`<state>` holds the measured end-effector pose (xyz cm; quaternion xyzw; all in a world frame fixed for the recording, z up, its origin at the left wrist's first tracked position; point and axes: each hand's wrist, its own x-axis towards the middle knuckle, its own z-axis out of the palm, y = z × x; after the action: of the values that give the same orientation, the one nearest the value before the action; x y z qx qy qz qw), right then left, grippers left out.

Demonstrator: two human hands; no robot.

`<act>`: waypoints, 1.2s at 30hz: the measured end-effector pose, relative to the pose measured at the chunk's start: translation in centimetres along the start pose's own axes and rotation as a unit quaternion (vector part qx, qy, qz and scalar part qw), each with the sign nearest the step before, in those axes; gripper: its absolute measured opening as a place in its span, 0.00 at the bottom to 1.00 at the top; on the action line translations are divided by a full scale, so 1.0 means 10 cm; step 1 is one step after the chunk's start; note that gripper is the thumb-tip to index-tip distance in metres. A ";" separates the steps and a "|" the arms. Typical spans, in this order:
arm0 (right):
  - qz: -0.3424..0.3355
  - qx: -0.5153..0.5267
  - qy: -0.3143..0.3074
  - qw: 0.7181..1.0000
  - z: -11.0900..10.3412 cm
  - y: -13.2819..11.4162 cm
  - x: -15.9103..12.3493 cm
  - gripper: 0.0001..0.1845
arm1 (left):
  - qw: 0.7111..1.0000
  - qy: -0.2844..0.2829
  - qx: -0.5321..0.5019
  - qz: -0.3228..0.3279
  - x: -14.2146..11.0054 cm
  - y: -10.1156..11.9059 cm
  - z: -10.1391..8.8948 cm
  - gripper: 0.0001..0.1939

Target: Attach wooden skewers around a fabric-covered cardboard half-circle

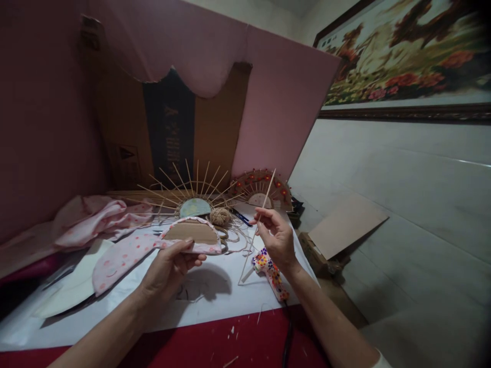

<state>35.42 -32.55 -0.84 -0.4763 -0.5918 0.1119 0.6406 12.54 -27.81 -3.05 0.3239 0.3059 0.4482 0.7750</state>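
Note:
My left hand (pixel 169 266) grips a half-round piece of cardboard (pixel 192 232) by its lower edge, thumb on the bare brown face. Pink spotted cloth is folded over the rim of the piece. Between the fingertips of my right hand (pixel 276 237) is a thin wooden stick (pixel 249 250), held slanting, its top end pointing up and away. Just below that hand a flower-patterned glue gun (pixel 272 276) lies on the white sheet (pixel 226 301). A spotted cloth half-circle (pixel 118 263) lies left of my left hand.
Behind the hands stand a fan of sticks round a pale green half-disc (pixel 195 207), a ball of twine (pixel 220 216) and a decorated cardboard fan (pixel 286 191). Crumpled pink cloth (pixel 99 217) lies at left. A large cardboard panel (pixel 276 102) rises at the back. The glue gun's cord (pixel 287 337) runs toward me.

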 end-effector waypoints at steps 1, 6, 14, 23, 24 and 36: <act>-0.005 0.006 -0.001 1.000 -0.02 0.00 -0.01 0.16 | 1.000 -0.008 -0.001 -0.002 0.00 -0.01 0.00 0.08; -0.034 0.078 -0.005 0.996 -0.11 0.00 0.03 0.25 | 0.999 -0.041 0.001 -0.009 -0.02 -0.09 0.00 0.05; 0.071 0.121 0.140 0.980 -0.12 0.11 0.03 0.12 | 0.998 -0.046 0.041 -0.020 -0.02 -0.12 -0.01 0.06; 0.148 0.205 0.118 0.960 -0.10 0.10 0.02 0.16 | 0.996 -0.045 0.066 -0.028 -0.02 -0.11 0.01 0.07; 0.172 0.214 0.109 0.955 -0.09 0.10 0.01 0.17 | 0.996 -0.044 0.069 -0.029 -0.02 -0.11 0.01 0.07; 0.321 0.235 -0.148 0.905 0.13 0.02 -0.20 0.22 | 0.995 -0.037 0.090 -0.033 -0.04 -0.14 0.08 0.05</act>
<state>33.82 -33.24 -2.53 -0.4542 -0.4516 0.5164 0.5684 13.67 -28.95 -3.62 0.3984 0.3266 0.3805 0.7680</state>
